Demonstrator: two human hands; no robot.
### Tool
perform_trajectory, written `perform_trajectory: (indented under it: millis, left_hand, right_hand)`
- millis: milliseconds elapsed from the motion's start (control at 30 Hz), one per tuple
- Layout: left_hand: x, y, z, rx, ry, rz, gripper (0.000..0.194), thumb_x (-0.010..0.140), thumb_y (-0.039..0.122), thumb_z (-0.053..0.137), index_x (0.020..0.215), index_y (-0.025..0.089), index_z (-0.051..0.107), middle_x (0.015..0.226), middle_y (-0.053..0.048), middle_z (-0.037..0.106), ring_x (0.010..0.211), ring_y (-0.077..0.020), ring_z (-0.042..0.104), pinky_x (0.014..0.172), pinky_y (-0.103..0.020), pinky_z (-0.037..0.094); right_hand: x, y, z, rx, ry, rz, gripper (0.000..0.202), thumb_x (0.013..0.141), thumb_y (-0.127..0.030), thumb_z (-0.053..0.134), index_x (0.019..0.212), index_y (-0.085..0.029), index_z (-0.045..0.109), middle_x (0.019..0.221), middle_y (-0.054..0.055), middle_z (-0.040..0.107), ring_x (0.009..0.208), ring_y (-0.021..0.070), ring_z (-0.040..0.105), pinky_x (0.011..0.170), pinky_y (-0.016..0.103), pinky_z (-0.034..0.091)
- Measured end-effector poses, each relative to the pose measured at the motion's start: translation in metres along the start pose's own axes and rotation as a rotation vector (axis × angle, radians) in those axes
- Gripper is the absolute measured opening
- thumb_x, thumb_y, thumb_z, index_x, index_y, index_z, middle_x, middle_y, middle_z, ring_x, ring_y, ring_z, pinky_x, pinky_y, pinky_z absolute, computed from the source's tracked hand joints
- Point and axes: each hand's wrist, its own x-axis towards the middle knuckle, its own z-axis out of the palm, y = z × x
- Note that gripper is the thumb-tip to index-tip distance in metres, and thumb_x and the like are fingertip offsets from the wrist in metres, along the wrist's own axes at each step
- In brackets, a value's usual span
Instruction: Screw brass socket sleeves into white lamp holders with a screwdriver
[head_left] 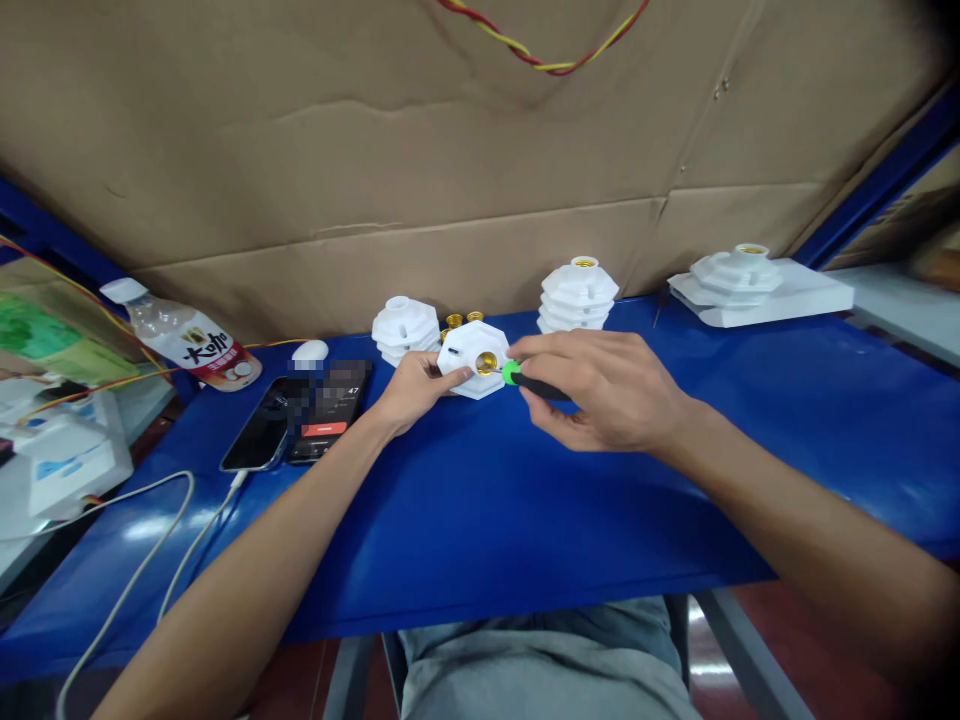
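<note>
My left hand (pixel 417 390) grips a white octagonal lamp holder (pixel 466 342) by its left edge, thumb on the face toward me. A brass-coloured threaded socket (pixel 487 362) shows in its middle. My right hand (pixel 611 388) is closed around a screwdriver (pixel 541 384) with a black and green handle. The screwdriver's tip points left into the socket opening; its exact contact is too small to tell. Behind my left hand stands a stack of white octagonal lamp holders (pixel 405 325). Several loose brass sockets (pixel 455 321) sit just behind the held piece.
Another lamp holder stack (pixel 577 295) stands behind my right hand. At far right, lamp holders (pixel 736 272) rest on a white box (pixel 802 290). On the left are two phones (pixel 259 425), a white mouse-like object (pixel 310 353), a bottle (pixel 184 335) and a charging cable (pixel 191 560). Cardboard (pixel 450 150) lines the back.
</note>
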Motion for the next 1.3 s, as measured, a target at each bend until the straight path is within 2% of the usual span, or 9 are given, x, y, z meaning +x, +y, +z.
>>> perform_trajectory:
  millis: [167,333,400,500,667,800,1033,1133,1300]
  left_hand:
    - [0.000,0.000,0.000,0.025,0.030,0.005,0.028,0.074,0.039,0.095,0.086,0.017,0.083,0.091,-0.010,0.083,0.082,-0.0256,0.073,0.078,-0.041,0.061]
    - [0.001,-0.002,0.001,0.006,0.013,0.003,0.027,0.074,0.040,0.094,0.086,0.017,0.083,0.090,-0.009,0.083,0.080,-0.0250,0.074,0.077,-0.040,0.062]
    - [0.002,-0.004,0.001,-0.002,0.014,0.004,0.029,0.075,0.041,0.094,0.084,0.016,0.083,0.090,-0.009,0.083,0.079,-0.0247,0.075,0.078,-0.041,0.062]
    - [0.003,-0.006,0.001,-0.017,0.013,0.001,0.031,0.075,0.041,0.094,0.090,0.016,0.083,0.095,-0.011,0.084,0.082,-0.0251,0.076,0.082,-0.042,0.063]
    - [0.002,-0.006,0.001,-0.033,0.007,-0.011,0.029,0.076,0.041,0.093,0.088,0.016,0.082,0.093,-0.010,0.084,0.084,-0.0267,0.077,0.083,-0.044,0.064]
    - [0.002,-0.006,0.002,-0.021,0.001,0.012,0.029,0.076,0.039,0.094,0.090,0.016,0.083,0.097,-0.011,0.084,0.085,-0.0270,0.077,0.084,-0.043,0.063]
    - [0.004,-0.008,-0.001,-0.027,0.004,-0.029,0.028,0.074,0.033,0.094,0.090,0.013,0.083,0.093,-0.011,0.084,0.078,-0.0226,0.076,0.079,-0.038,0.064]
    - [0.004,-0.007,-0.001,-0.041,0.006,-0.041,0.025,0.074,0.031,0.093,0.088,0.014,0.083,0.093,-0.010,0.084,0.079,-0.0225,0.077,0.080,-0.039,0.065]
    - [0.004,-0.004,0.000,-0.013,0.011,-0.040,0.022,0.075,0.031,0.092,0.087,0.015,0.083,0.092,-0.009,0.084,0.078,-0.0216,0.076,0.080,-0.039,0.065]
  right_hand:
    - [-0.001,-0.003,0.001,-0.083,-0.008,-0.021,0.008,0.097,-0.031,0.072,0.103,-0.026,0.070,0.070,-0.004,0.069,0.058,0.0153,0.063,0.056,0.031,0.047]
    - [-0.002,-0.006,0.003,0.031,-0.012,-0.007,0.018,0.096,-0.023,0.067,0.113,-0.025,0.070,0.119,0.006,0.079,0.095,0.0208,0.077,0.075,0.032,0.060]
    - [-0.003,-0.006,0.005,0.006,-0.020,0.030,0.017,0.096,-0.021,0.069,0.113,-0.026,0.070,0.111,0.003,0.081,0.088,0.0183,0.077,0.071,0.029,0.058]
    - [-0.005,-0.006,0.007,-0.040,0.047,0.045,0.016,0.096,-0.033,0.075,0.109,-0.025,0.070,0.090,0.001,0.079,0.071,0.0172,0.073,0.062,0.029,0.055]
    - [-0.005,-0.007,0.007,0.078,-0.057,0.034,0.013,0.097,-0.024,0.067,0.110,-0.022,0.068,0.125,0.009,0.080,0.100,0.0223,0.080,0.074,0.031,0.061]
    - [-0.006,-0.006,0.010,0.016,0.012,0.079,0.012,0.096,-0.027,0.074,0.107,-0.025,0.069,0.098,0.002,0.084,0.074,0.0177,0.078,0.063,0.029,0.057]
    - [-0.010,0.000,0.013,0.240,0.264,0.237,0.026,0.086,-0.025,0.082,0.105,-0.027,0.064,0.086,-0.003,0.079,0.072,0.0175,0.077,0.062,0.026,0.059]
    - [-0.013,0.004,0.014,0.239,0.263,0.307,0.027,0.085,-0.027,0.083,0.103,-0.027,0.063,0.082,-0.002,0.076,0.066,0.0192,0.075,0.061,0.029,0.060]
    - [-0.016,0.007,0.019,0.235,0.225,0.272,0.029,0.086,-0.028,0.084,0.102,-0.028,0.060,0.083,-0.003,0.077,0.071,0.0201,0.077,0.061,0.030,0.061]
